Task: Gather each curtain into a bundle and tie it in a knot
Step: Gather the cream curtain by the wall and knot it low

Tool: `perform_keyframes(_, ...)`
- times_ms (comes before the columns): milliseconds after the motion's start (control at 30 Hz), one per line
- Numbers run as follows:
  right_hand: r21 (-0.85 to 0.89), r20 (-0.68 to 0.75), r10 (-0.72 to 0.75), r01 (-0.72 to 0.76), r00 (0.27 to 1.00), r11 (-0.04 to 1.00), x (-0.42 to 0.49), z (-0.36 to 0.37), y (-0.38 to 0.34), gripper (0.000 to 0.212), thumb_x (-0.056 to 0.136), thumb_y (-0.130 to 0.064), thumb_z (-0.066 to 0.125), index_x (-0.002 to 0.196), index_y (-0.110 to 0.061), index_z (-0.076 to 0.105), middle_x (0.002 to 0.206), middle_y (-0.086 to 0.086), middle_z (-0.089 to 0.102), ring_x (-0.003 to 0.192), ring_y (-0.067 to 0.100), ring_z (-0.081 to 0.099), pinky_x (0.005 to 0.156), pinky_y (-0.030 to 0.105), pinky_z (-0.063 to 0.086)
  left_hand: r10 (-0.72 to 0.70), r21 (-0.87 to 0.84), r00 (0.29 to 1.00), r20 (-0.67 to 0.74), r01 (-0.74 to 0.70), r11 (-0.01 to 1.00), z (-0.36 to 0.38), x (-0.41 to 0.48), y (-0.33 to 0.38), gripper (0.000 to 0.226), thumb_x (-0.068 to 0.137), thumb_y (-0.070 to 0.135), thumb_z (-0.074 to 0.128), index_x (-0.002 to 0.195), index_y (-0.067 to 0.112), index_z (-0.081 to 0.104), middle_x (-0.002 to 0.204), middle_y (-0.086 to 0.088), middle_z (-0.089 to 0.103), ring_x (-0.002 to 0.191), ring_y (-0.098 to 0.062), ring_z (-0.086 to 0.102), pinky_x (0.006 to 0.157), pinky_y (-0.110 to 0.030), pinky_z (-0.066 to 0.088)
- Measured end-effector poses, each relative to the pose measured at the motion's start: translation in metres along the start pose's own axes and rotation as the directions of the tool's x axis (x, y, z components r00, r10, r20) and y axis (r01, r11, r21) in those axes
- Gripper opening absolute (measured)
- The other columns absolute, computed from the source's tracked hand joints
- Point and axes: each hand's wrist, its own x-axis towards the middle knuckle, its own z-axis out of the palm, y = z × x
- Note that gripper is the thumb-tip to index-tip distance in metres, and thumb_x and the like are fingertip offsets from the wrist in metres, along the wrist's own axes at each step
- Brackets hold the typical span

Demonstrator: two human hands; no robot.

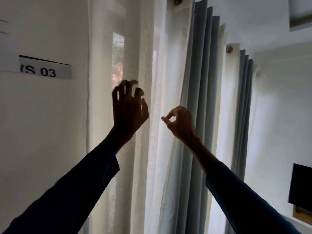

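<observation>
before white curtain [148, 48]: left grip [128, 110] half-curled, empty; right grip [179, 122] pinched beside grey curtain [204, 65], fabric hold unclear.

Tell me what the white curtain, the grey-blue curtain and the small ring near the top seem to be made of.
White curtain: thin, sheer woven fabric with a matte look; daylight and outdoor shapes show through it. Grey-blue curtain: thicker, opaque cloth, matte; it blocks the light and hangs in deep folds. Ring: probably metal, judging by its glint, though it is small and blurred.
</observation>
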Motion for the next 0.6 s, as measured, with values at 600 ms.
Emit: perform_keyframes(600, 0.387, -0.226, 0.101, -0.005, 0.969, 0.922, 0.078, 0.044, -0.102, 0.063, 0.09, -0.059, 0.062, 0.133, -0.016, 0.049, 0.132, 0.002, 0.057, 0.116, 0.019, 0.058, 0.094, 0.032, 0.049, -0.42, -0.282, 0.905, -0.072, 0.385, 0.879, 0.023, 0.051, -0.093, 0.072, 0.1, 0.042, 0.046, 0.154, 0.008, 0.014, 0.142, -0.016, 0.052, 0.12, -0.031, 0.06, 0.096, -0.041, 0.05)
